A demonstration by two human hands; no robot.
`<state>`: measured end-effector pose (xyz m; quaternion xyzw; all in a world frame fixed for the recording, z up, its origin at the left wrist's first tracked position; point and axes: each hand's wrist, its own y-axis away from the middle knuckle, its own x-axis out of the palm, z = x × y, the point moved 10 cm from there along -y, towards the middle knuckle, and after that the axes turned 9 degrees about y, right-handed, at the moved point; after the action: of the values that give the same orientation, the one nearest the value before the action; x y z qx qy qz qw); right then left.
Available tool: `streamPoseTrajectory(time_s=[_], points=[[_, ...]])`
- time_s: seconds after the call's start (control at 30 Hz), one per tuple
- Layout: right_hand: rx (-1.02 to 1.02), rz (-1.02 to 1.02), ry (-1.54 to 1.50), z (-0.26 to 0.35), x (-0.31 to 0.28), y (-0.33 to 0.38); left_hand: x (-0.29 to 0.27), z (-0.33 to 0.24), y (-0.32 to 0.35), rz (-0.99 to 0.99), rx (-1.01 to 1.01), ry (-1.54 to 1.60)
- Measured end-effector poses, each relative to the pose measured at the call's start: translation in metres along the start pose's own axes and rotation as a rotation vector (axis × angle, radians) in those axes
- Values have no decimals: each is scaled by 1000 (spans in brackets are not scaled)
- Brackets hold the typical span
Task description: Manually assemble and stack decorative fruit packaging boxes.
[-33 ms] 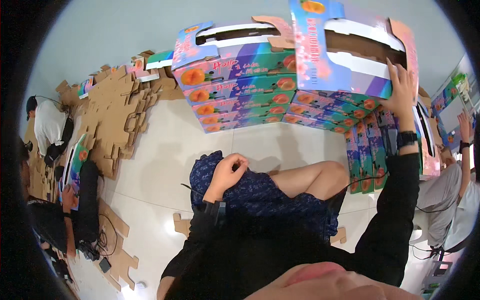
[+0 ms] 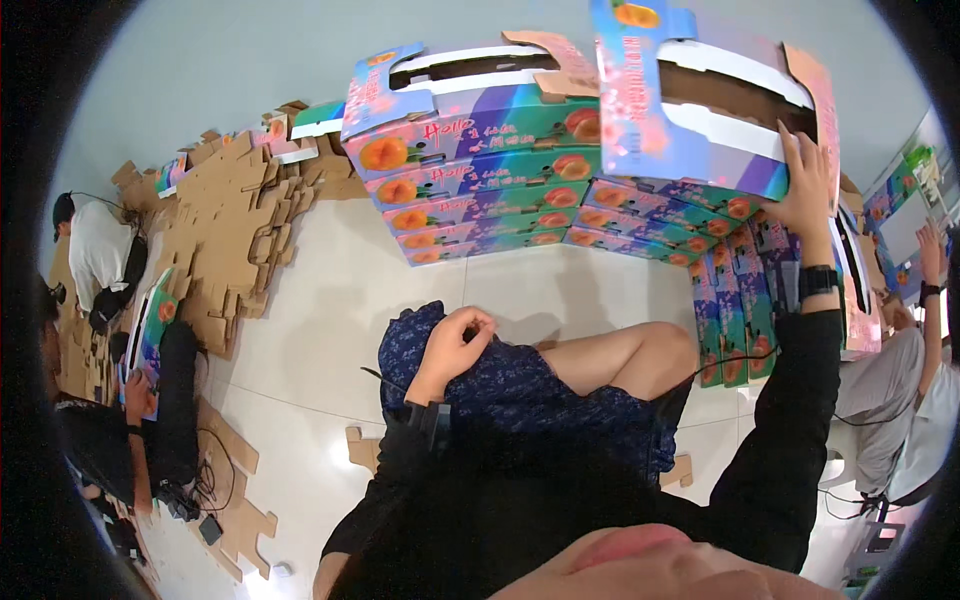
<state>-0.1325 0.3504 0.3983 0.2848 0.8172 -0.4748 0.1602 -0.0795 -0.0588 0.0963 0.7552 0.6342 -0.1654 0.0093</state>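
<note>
Left hand [image 2: 460,345] half-curled at lap [image 2: 510,400], nothing visible in it. Right hand [image 2: 803,165] grips near right edge of open carton [image 2: 715,150], over right stack [image 2: 660,215]; side panel [image 2: 622,125] bears reddish lettering, orange fruit. Left stack [image 2: 480,185] beside, red-lettered too.

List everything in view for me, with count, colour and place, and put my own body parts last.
Fruit-print carton: one, blue-pink-purple, upper right
Left carton stack: one, at least four tiers, purple-pink-green, upper centre
Lower carton stack: one, blue-pink, below the fruit-print carton
Upright cartons: several, green-blue, right
Flattened cardboard: many pieces, brown, left
Co-workers: at least three, white, grey and dark clothes, both edges
Wall: one, pale, top
Floor: one, pale tile, middle
Patterned garment: one, dark blue, lap
Wristbands: two, black, your wrists
Left hand: one, bare, over lap
Right hand: one, bare, on the fruit-print carton
</note>
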Motion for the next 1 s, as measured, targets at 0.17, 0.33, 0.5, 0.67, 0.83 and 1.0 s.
streamPoseTrajectory(time_s=[0.17,0.33,0.5,0.67,0.83,1.0], points=[[123,225,-160,-42,45,19,1,0,-4,6,-18,-9],[55,298,-78,-46,95,18,0,2,-7,-34,-27,-71],[100,414,-269,-38,136,5,-2,2,-5,-53,-12,-163],[108,528,-125,-47,190,11,3,4,-10,-57,-2,-179],[245,781,-97,-47,223,17,9,0,-11,-37,38,-267],[185,670,-165,-55,233,18,16,-12,-13,4,94,-359]])
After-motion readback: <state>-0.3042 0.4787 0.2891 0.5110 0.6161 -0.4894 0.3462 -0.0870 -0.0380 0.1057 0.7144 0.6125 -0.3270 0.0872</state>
